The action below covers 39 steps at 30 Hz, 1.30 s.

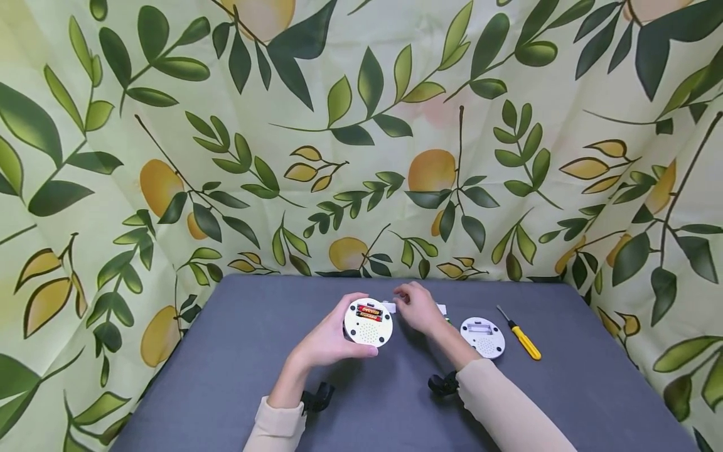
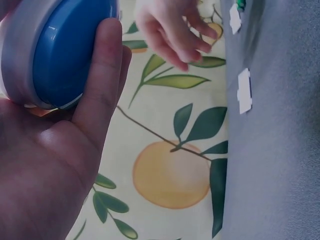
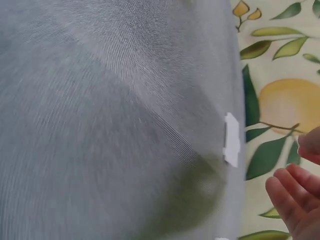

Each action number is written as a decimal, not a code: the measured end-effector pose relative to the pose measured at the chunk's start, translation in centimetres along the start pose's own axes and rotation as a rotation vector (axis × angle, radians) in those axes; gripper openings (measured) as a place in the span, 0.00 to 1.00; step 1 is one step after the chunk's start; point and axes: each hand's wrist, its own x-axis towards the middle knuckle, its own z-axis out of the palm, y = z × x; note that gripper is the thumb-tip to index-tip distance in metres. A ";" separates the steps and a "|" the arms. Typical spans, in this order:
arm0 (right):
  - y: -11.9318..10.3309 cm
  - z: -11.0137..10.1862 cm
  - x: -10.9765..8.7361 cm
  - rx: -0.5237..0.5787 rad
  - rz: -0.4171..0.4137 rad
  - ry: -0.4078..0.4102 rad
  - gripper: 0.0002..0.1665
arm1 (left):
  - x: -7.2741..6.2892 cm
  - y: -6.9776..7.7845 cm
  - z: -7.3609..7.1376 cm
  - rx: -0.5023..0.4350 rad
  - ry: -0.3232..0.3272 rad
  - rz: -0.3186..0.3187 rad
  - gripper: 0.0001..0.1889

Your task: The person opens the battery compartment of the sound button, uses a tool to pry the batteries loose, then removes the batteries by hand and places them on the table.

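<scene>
My left hand (image 1: 327, 336) grips a round white battery device (image 1: 369, 333) by its edges, above the table. Its underside faces me, with speaker holes, dark feet and two red batteries (image 1: 369, 312) in the uncovered compartment. The left wrist view shows the blue domed top (image 2: 70, 50) on its far side. To the right, my right hand (image 1: 419, 309) hovers over the table with fingers loosely bent and nothing between them. Just left of its fingertips lies a small white cover (image 1: 390, 307). Another small white piece (image 1: 442, 309) lies behind the right hand, partly hidden.
A second round white device (image 1: 482, 329) lies underside up on the right, its battery compartment bare. Beside it is a yellow-handled screwdriver (image 1: 525, 339). A small green item (image 2: 241, 5) is next to the farther white piece. Patterned cloth (image 1: 361, 157) hangs behind the grey table (image 1: 237, 376).
</scene>
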 end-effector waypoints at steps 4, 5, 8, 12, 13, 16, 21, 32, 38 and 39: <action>-0.9 -1.7 -0.8 -0.034 -0.038 -0.010 0.14 | 0.0 0.0 -0.1 -0.002 -0.001 -0.002 0.49; -1.1 -2.2 -1.1 -0.048 -0.049 -0.014 0.14 | 0.0 0.0 -0.1 -0.002 -0.002 -0.001 0.49; -1.6 -3.3 -2.0 -0.113 -0.086 -0.021 0.17 | 0.0 0.0 0.0 0.000 -0.002 -0.004 0.49; -1.9 -4.3 -3.3 -0.185 -0.121 -0.011 0.20 | 0.0 0.0 0.1 0.002 0.002 -0.004 0.49; -1.9 -4.5 -3.6 -0.199 -0.129 -0.007 0.20 | 0.0 0.0 0.1 -0.001 0.001 -0.004 0.49; -1.9 -5.1 -4.5 -0.226 -0.155 0.005 0.22 | -0.1 0.1 0.1 -0.011 0.004 0.000 0.49; -1.5 -6.4 -5.8 -0.232 -0.199 0.043 0.22 | -0.1 0.2 0.2 -0.013 0.009 0.002 0.50; 0.4 -9.3 -8.7 -0.249 -0.166 0.090 0.22 | 0.0 0.2 0.4 0.007 0.021 -0.012 0.51; 1.6 -11.0 -10.1 -0.244 -0.133 0.113 0.24 | 0.1 0.2 0.5 0.001 0.017 -0.014 0.51; 1.8 -11.3 -10.3 -0.243 -0.122 0.116 0.24 | 0.1 0.2 0.5 0.000 0.015 -0.014 0.51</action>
